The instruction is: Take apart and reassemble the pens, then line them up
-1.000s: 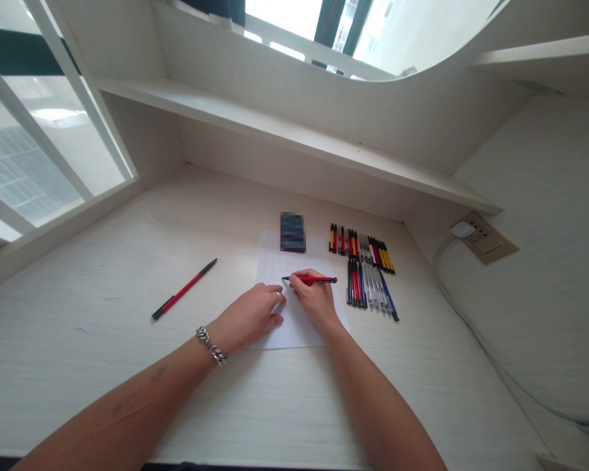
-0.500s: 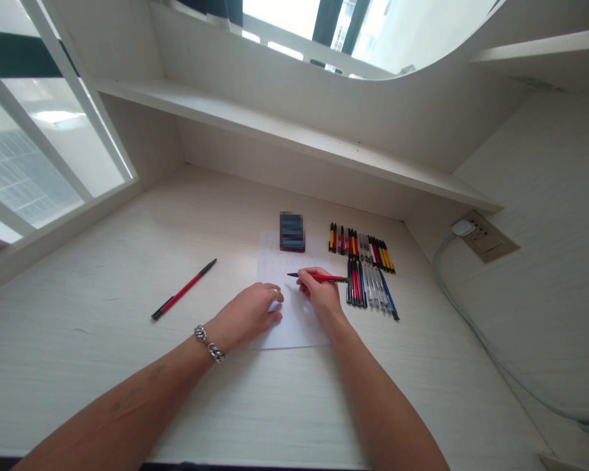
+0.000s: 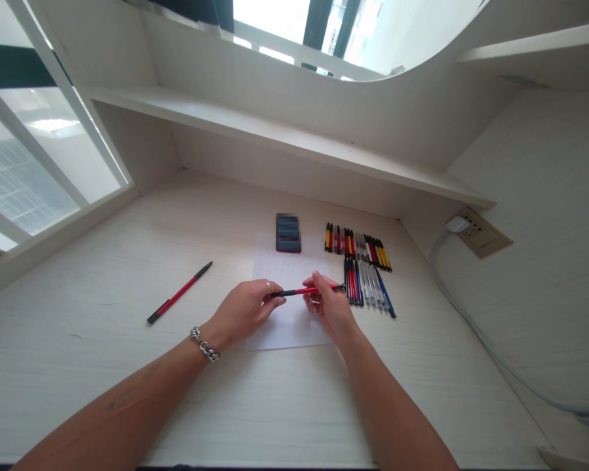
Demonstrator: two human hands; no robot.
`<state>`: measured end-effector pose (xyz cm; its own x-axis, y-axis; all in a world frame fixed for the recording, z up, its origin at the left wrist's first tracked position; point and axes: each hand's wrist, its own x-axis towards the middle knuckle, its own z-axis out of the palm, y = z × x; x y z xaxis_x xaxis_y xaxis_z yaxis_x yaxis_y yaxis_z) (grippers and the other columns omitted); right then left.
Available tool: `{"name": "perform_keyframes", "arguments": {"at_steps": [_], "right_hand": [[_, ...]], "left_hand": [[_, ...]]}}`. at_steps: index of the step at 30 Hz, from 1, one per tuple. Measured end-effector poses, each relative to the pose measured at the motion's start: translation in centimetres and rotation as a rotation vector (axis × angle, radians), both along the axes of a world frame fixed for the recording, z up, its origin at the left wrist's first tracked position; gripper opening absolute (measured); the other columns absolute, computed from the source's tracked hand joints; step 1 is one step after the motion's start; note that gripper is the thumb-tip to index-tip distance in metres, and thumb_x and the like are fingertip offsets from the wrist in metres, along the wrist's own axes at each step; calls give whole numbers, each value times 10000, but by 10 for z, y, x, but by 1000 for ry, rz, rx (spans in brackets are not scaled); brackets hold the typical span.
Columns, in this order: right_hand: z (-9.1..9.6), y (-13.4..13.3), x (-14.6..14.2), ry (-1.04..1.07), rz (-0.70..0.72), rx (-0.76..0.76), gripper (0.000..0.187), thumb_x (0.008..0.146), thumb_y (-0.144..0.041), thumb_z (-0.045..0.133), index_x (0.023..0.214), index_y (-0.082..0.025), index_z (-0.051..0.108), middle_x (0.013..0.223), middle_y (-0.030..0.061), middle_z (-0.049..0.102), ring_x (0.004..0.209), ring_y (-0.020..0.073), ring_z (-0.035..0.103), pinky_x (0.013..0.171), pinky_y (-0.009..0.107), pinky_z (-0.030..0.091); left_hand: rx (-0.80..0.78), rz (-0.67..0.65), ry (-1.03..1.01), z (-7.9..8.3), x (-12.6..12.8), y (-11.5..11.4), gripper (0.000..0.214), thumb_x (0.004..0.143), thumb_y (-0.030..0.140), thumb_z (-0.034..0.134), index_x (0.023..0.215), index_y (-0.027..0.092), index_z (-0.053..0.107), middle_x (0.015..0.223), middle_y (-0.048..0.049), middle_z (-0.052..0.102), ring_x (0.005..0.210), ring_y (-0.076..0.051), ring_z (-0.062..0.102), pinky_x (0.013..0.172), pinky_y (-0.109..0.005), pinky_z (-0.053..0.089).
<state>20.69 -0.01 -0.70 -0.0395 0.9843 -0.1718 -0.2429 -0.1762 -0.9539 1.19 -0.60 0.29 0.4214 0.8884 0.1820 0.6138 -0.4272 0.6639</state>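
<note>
A red pen with black ends [image 3: 306, 291] lies level between both hands, just above a white sheet of paper [image 3: 287, 307]. My left hand [image 3: 242, 311], with a ring and a chain bracelet, pinches the pen's black tip end. My right hand [image 3: 329, 304] grips the pen's middle and rear with curled fingers. Both hands hover over the sheet on the pale wooden desk [image 3: 127, 366].
A second red and black pen [image 3: 179, 293] lies alone at the left. Two rows of several pens [image 3: 363, 268] lie right of the paper. A dark phone [image 3: 288, 233] rests on the paper's far edge. A wall socket and cable [image 3: 473, 232] are at the right.
The right hand lifted the pen off the paper and drew it nearer. The left hand rose from the sheet and took hold of the pen's tip end.
</note>
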Motion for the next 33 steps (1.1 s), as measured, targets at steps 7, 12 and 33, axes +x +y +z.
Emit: {"name": "perform_keyframes", "arguments": {"at_steps": [7,12,33], "right_hand": [[-6,5,18,-232,-138,51,435,760,-604,586,689,-176,560,489,-19,525,391,75,401,378,210,277],[-10,2,15,-353,-1,77,446,830,-614,473,703,-190,528,485,-30,498,418,88,408,405,214,284],[36,-20,40,-1042,469,346,205,845,-276,535,891,-235,731,875,22,717,794,163,622,710,264,439]], "left_hand": [[3,-22,139,-5,-2,2,228,880,347,513,932,237,705,813,-32,695,737,-187,609,666,-281,445],[5,-45,141,-5,-3,3,215,880,313,518,934,231,709,832,-25,707,745,-176,616,683,-272,447],[57,67,104,-8,-11,11,301,829,390,602,1102,283,671,905,-10,701,764,-166,624,731,-274,478]]}}
